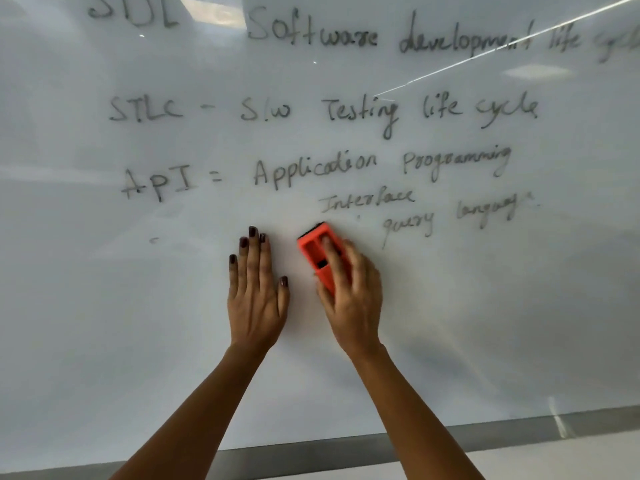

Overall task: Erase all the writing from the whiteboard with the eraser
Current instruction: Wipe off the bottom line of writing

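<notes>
A white whiteboard (104, 306) fills the view, with several lines of dark handwriting across its upper half, from "Software development" (381, 38) down to "query language" (450, 220). My right hand (349, 292) presses an orange eraser (315, 249) flat against the board, just left of the word "query". The eraser's dark felt edge points up and left. My left hand (256, 292) lies flat on the board beside it, fingers spread, holding nothing. The board below and left of the hands is wiped, with a small mark (154, 240) left over.
A grey frame strip (346, 452) runs along the board's bottom edge. Light reflections streak across the upper right of the board.
</notes>
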